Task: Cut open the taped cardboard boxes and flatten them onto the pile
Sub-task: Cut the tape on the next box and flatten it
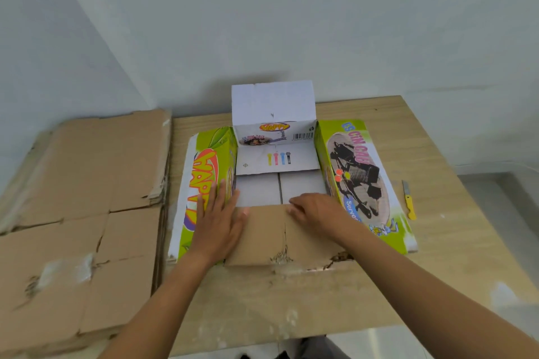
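Hands flat on glossy printed box, brown flap.

Both hands flat, palms down — left hand fingers spread, right hand fingers slightly curled; forearms extended.

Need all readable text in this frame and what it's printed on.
"HAPPY": left side panel of the printed box, partly under the left hand.
"HAPPY": oval logo on the back panel.
"ES CIN CAU": right side panel.
"Serve...": blue badge there, cut off by the right hand.
Barcode digits and small print: too small to read.
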The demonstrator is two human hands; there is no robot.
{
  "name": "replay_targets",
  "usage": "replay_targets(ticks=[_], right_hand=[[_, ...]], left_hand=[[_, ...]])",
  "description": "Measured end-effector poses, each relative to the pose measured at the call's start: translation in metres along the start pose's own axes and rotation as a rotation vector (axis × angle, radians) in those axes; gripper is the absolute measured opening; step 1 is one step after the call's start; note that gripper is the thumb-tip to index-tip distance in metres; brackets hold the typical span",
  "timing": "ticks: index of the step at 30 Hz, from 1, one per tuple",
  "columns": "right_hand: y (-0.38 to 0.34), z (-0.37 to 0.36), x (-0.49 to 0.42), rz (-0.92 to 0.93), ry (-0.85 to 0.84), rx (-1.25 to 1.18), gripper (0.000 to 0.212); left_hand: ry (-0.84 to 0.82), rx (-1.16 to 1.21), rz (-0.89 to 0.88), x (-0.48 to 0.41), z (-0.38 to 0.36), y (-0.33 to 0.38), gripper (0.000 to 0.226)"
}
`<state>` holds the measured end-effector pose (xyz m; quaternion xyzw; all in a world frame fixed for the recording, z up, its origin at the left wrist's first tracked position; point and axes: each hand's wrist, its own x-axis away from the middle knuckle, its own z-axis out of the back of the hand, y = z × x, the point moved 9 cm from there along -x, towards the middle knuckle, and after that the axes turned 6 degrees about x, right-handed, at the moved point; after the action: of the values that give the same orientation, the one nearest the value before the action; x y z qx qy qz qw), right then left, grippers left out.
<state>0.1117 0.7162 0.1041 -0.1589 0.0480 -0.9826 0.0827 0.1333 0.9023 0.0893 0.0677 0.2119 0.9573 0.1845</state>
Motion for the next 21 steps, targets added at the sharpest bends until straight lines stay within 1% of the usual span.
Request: replay_targets(ticks=[2, 5, 7, 9, 10, 12, 13, 15, 16, 17, 19, 20, 21], right_hand=[[-0.005, 0.013, 0.012, -0.031, 0.100, -0.034, 0.041], [-0.011, 0.031, 0.031, -0.046, 0.243, -0.069, 0.040], [-0.019, 0.038, 0.048, -0.048, 0.312, -0.099, 0.037], [-0.026, 0.043, 0.065, -0.041, 0.375, -0.159, 0.032], [-0.028, 0.045, 0.074, -0.039, 0.413, -0.191, 0.031], [-0.036, 0.056, 0.095, -0.034, 0.496, -0.242, 0.032], [-0.040, 0.060, 0.104, -0.038, 0.518, -0.260, 0.032], [-0.047, 0.068, 0.121, -0.053, 0.514, -0.302, 0.028], [-0.051, 0.070, 0.128, -0.068, 0.487, -0.325, 0.025], [-0.053, 0.071, 0.135, -0.092, 0.449, -0.353, 0.022], [-0.053, 0.066, 0.149, -0.139, 0.342, -0.422, 0.019], [-0.055, 0.063, 0.155, -0.151, 0.281, -0.447, 0.022], [-0.057, 0.056, 0.159, -0.160, 0.206, -0.473, 0.029]], left_hand=[[0.000, 0.089, -0.014, 0.008, 0.004, -0.001, 0.082], [-0.009, 0.326, -0.045, 0.015, 0.015, -0.006, 0.071], [0.007, 0.442, -0.059, 0.020, 0.024, -0.010, 0.068], [-0.027, 0.499, -0.053, 0.024, 0.027, -0.015, 0.063], [-0.050, 0.512, -0.053, 0.025, 0.027, -0.017, 0.064], [-0.061, 0.547, -0.078, 0.025, 0.029, -0.020, 0.072], [-0.072, 0.556, -0.083, 0.023, 0.028, -0.022, 0.070], [-0.119, 0.447, -0.072, 0.020, 0.024, -0.028, 0.047], [-0.141, 0.332, -0.071, 0.019, 0.020, -0.032, 0.046], [-0.157, 0.228, -0.071, 0.019, 0.016, -0.035, 0.052], [-0.151, 0.119, -0.033, 0.020, 0.018, -0.040, 0.062], [-0.141, 0.102, -0.005, 0.021, 0.020, -0.042, 0.065], [-0.131, 0.089, 0.021, 0.021, 0.021, -0.046, 0.069]])
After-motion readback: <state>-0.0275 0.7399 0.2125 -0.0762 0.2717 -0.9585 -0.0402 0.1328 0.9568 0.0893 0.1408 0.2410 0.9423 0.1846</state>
